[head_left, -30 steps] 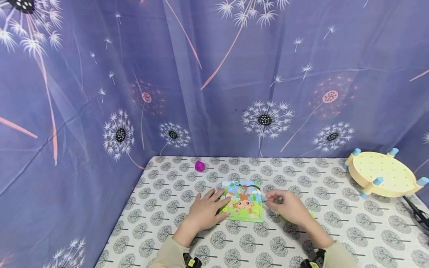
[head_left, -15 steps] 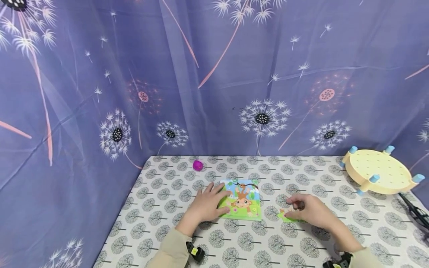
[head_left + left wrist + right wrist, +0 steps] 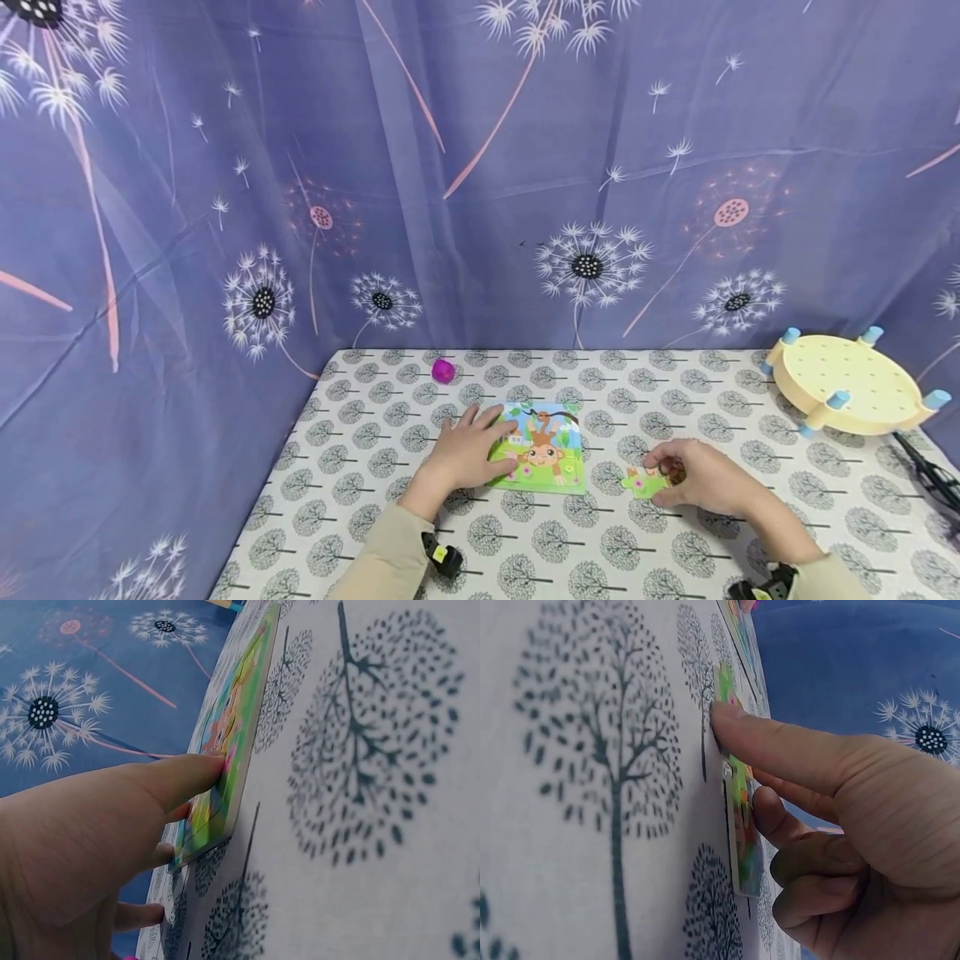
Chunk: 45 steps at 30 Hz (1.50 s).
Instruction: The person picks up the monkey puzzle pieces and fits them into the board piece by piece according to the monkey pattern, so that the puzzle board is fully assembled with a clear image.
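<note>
A square jigsaw puzzle (image 3: 542, 475) with a cartoon monkey lies flat on the patterned tablecloth, near the middle. My left hand (image 3: 463, 457) rests on its left side with fingers spread; in the left wrist view the thumb (image 3: 196, 776) touches the puzzle's near edge. To the right, my right hand (image 3: 705, 477) is at a small group of loose puzzle pieces (image 3: 639, 483), green with pink and orange bits. The right wrist view shows thumb and index finger pinching a green-edged puzzle piece (image 3: 723, 681), the other fingers curled. Part of the group is hidden by the hand.
A small purple object (image 3: 443, 372) lies at the back left of the table. At the right stands a pale yellow round thing with blue-tipped pegs (image 3: 847, 385), beside a dark object (image 3: 933, 482). A purple dandelion curtain (image 3: 480, 250) hangs behind the table.
My right hand has moved right, from beside the puzzle to the loose pieces, and its fingers have come in around one. The left hand has stayed on the puzzle.
</note>
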Motion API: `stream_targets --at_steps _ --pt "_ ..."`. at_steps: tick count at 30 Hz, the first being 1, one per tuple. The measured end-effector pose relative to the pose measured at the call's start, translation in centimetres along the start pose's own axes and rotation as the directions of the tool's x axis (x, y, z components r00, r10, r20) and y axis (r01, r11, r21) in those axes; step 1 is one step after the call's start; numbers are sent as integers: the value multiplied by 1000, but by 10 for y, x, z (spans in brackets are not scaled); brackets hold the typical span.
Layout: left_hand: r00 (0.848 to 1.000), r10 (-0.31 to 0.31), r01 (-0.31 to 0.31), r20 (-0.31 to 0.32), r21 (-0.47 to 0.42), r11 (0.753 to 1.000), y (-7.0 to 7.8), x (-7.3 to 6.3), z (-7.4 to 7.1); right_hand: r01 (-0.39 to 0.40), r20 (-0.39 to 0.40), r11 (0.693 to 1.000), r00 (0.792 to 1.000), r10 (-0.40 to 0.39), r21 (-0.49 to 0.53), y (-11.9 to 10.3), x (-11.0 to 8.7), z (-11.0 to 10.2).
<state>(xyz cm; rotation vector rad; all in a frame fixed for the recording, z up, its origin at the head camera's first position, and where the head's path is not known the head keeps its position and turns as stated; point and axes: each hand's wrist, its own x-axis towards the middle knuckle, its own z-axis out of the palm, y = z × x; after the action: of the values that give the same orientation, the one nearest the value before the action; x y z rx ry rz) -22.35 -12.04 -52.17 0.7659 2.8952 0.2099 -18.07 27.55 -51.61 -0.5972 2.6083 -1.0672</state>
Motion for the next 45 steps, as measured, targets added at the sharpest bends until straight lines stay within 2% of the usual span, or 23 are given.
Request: stream_targets --at_steps 8,14,21,27,31,36,38,45 --pt "1000 -14 14 10 3 1000 0 2 0 19 -27 1000 999 -19 -5 -4 -3 0" --pt "1000 -13 13 1 5 1000 0 2 0 87 -47 995 995 -86 37 -5 -5 -1" --pt "1000 -13 13 1 -2 1000 -1 2 0 110 -113 985 989 -95 133 -5 0 6" --pt "1000 -11 11 5 -14 1000 -2 2 0 61 -159 985 987 -35 159 -17 15 18" --pt "1000 -13 13 13 -23 1000 -2 1 1 25 -138 977 990 4 211 -28 27 30" --pt "1000 -15 16 14 -25 1000 -2 -1 1 35 -131 975 991 -6 219 -40 46 48" --pt "1000 -14 14 14 -28 1000 -2 -1 1 27 -140 980 990 1 198 -47 53 54" --pt "1000 -8 9 18 -31 999 -3 1 0 8 -151 973 988 28 230 -67 73 69"
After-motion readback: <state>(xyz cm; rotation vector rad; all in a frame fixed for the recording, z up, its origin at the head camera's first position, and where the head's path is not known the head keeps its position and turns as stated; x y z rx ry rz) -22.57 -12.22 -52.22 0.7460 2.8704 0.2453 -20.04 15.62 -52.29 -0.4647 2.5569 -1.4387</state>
